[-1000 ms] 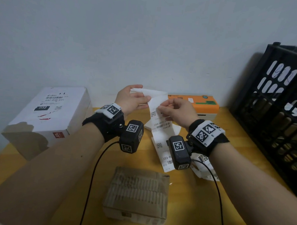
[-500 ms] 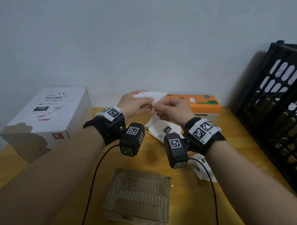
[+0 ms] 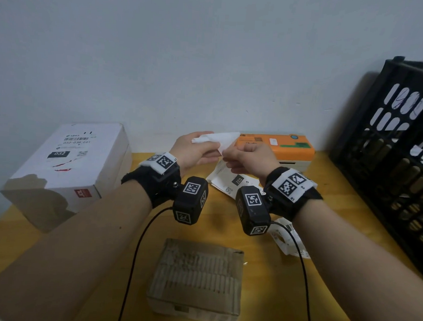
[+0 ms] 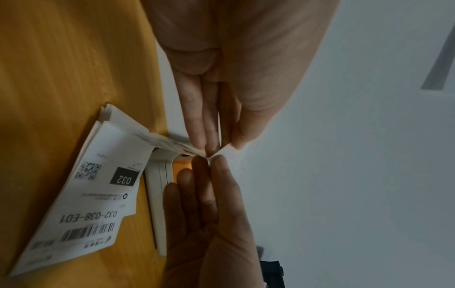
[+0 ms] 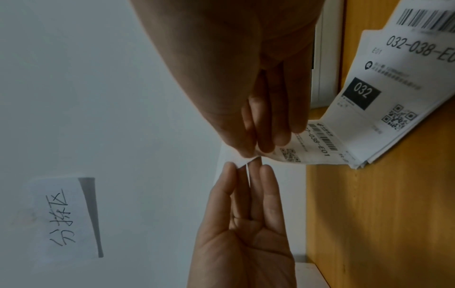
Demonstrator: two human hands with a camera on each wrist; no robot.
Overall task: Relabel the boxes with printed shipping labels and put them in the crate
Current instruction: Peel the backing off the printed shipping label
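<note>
Above the table, in front of the orange label printer (image 3: pixel 279 147), my left hand (image 3: pixel 206 149) and right hand (image 3: pixel 226 157) both pinch a white label (image 3: pixel 222 139). The wrist views show the fingertips of the left hand (image 4: pixel 219 146) and the right hand (image 5: pixel 256 151) meeting on the label's (image 5: pixel 246 160) corner. From that label a printed strip (image 5: pixel 317 146) runs down to a folded stack of labels (image 3: pixel 231 180) marked 032. A brown cardboard box (image 3: pixel 195 278) lies near me. A white box (image 3: pixel 67 168) that carries a label stands at the left.
A black slotted crate (image 3: pixel 395 156) stands tilted at the right edge of the yellow table (image 3: pixel 348 215). Crumpled backing paper (image 3: pixel 284 238) lies under my right forearm. Wrist-camera cables hang over the cardboard box. A handwritten note (image 5: pixel 66 216) is stuck on the wall.
The long strip that hung between my hands has dropped onto the stack. My hands have drawn closer together and now pinch only a short white piece.
</note>
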